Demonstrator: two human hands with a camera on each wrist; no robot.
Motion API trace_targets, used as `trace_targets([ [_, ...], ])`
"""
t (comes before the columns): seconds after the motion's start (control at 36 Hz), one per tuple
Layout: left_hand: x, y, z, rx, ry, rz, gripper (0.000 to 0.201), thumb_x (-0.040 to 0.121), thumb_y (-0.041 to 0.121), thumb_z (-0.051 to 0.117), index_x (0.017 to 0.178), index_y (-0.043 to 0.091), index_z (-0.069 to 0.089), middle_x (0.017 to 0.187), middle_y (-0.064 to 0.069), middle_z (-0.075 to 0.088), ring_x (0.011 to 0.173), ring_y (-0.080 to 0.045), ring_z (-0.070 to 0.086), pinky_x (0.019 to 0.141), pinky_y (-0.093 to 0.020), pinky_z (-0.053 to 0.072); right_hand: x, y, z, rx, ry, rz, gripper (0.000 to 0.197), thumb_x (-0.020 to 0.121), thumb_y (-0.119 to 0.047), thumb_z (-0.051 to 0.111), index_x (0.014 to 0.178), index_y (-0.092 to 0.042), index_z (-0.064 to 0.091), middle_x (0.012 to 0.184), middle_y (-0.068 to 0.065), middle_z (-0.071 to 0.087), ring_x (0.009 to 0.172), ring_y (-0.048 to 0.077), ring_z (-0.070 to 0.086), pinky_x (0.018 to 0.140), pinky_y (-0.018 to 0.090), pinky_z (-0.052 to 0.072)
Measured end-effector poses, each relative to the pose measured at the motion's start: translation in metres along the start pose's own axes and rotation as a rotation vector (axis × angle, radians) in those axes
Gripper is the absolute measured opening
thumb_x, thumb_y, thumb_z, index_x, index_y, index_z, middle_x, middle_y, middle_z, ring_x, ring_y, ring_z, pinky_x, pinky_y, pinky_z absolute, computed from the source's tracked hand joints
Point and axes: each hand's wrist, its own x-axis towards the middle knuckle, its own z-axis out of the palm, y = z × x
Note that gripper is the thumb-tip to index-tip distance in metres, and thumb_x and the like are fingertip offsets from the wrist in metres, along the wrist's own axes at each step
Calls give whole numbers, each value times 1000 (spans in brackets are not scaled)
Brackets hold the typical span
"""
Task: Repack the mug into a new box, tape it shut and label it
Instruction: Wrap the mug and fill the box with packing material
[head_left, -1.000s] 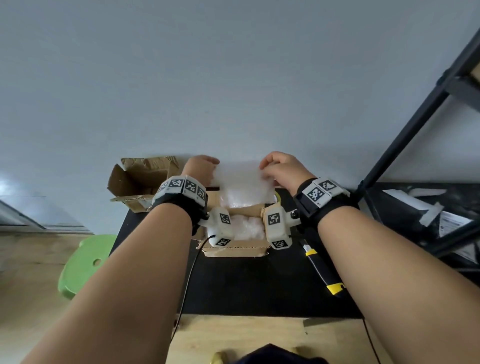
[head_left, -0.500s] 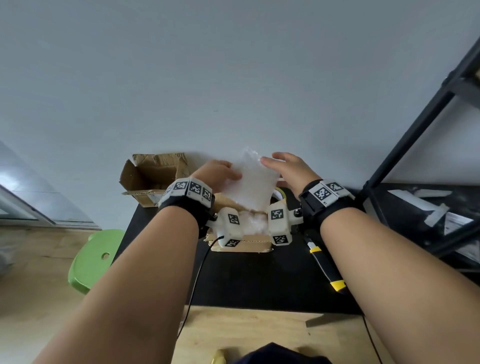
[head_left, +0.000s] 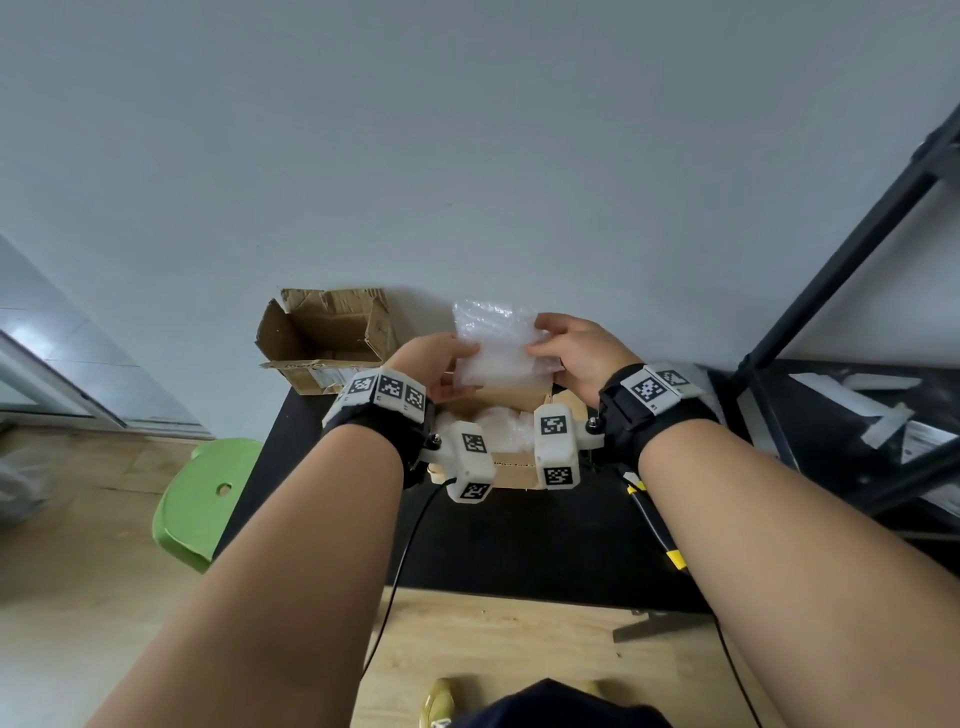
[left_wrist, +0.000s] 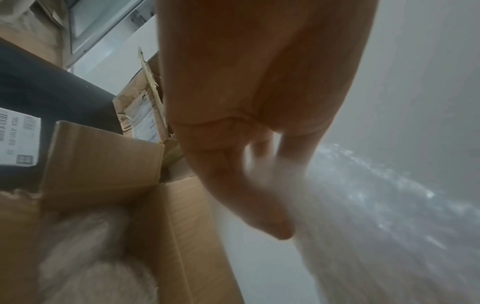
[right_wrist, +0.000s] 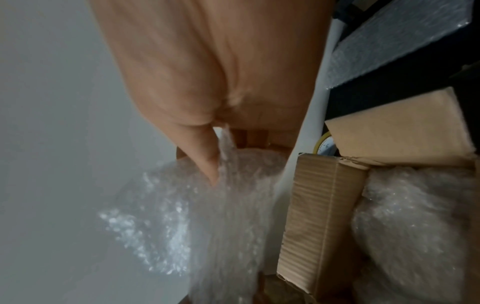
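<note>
Your left hand (head_left: 434, 364) and right hand (head_left: 582, 358) each pinch the bubble-wrap sheet (head_left: 493, 348) above the new box (head_left: 498, 410), where the wrapped mug (right_wrist: 415, 226) sits. A loose pinch could drop the sheet outside, against the wall.

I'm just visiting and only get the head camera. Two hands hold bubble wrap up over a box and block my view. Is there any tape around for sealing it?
Observer: Yes. The right wrist view shows what looks like a yellow-rimmed tape roll just behind the box, hidden from you by the bubble wrap sheet.
Visitor: And a label?
Observer: The left wrist view shows a printed label on the black table, left of the box flap.
Visitor: Any extra padding?
Observer: Yes, spare bubble wrap lies on a dark surface to the right.
</note>
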Motion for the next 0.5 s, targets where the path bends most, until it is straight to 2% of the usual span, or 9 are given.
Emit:
trace_targets([
  [0.06,0,-2,-4,-22,3,-21,30,92,12,60,120,4,56,103,-14,60,66,-22,65,44,-23,52,1,1,2,-46,0,-1,40,86,14,44,95,-17,67,82,3,63,52,11,58,54,24,44],
  [0.11,-3,-1,-6,-48,-16,-46,29,93,10,57,120,-1,54,104,-17,61,68,-26,67,47,-24,53,2,1,4,-145,29,-28,45,85,12,39,88,-19,71,83,5,67,65,18,61,58,28,47],
  [0.19,-7,3,-8,-152,-16,-50,22,96,6,42,114,-5,49,107,-22,59,81,-34,64,59,-39,60,4,2,7,-311,77,-108,35,87,5,54,76,-22,72,81,0,67,76,20,60,67,28,50],
  [0.25,-6,5,-10,-210,-13,-54,25,97,15,41,111,-4,49,102,-22,60,88,-36,63,77,-44,58,2,1,9,-419,88,-184,31,86,5,58,75,-20,72,79,-6,65,77,14,57,72,26,50],
  [0.31,-6,5,-12,-217,-31,-64,41,96,36,50,112,-1,52,98,-19,60,89,-34,62,76,-43,57,-2,-3,13,-510,80,-254,35,85,10,50,82,-14,74,78,-12,62,73,7,54,71,16,48],
  [0.33,-6,5,-13,-209,-30,-67,47,92,40,56,114,0,52,97,-18,59,88,-32,62,72,-41,57,-5,-5,16,-548,77,-271,37,84,12,46,86,-12,75,77,-15,60,70,2,52,64,8,44],
  [0.42,-7,3,-15,-175,12,-46,39,86,13,63,120,-1,49,100,-19,58,82,-30,63,64,-35,59,-9,-6,24,-644,40,-280,44,83,13,39,91,-9,76,80,-14,59,53,-1,41,44,6,32],
  [0.44,-6,3,-16,-160,35,-39,35,85,3,60,118,-1,49,102,-20,58,85,-31,64,63,-33,59,-10,-6,25,-662,23,-262,46,83,12,38,92,-10,77,80,-14,58,52,0,39,44,7,32],
  [0.5,-1,3,-20,-105,71,-23,32,84,-8,56,115,-1,51,109,-20,59,98,-33,64,71,-33,59,-11,-6,28,-669,-9,-207,45,84,8,39,94,-13,77,78,-11,56,62,4,44,53,10,38],
])
